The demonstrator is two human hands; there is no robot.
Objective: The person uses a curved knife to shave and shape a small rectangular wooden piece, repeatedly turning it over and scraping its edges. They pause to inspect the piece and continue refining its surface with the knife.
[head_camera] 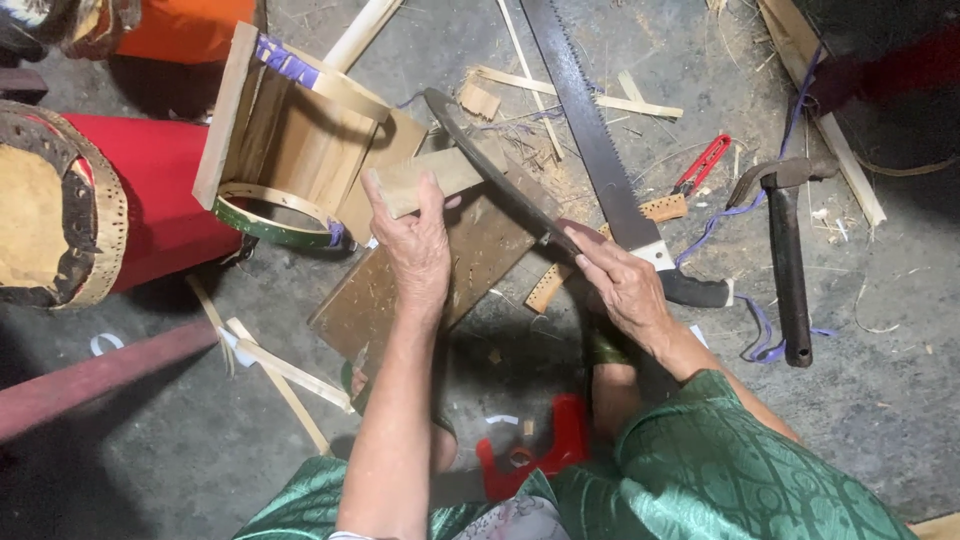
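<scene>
Seen from above, our left hand (418, 245) gripped a pale wooden slat (425, 180) flat on a brown board (470, 250) on the floor, while our right hand (620, 280) closed round the handle of a dark curved blade (490, 165) crossing the slat just beyond our left fingers. We judged short strokes, angled away from those fingers, safest. A long toothed saw (590, 130) lay beyond our right hand

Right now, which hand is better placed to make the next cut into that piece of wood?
Probably the right hand: it already grips the curved knife, whose blade lies across the wood piece. The left hand is busy pinning that piece against the board.
</scene>
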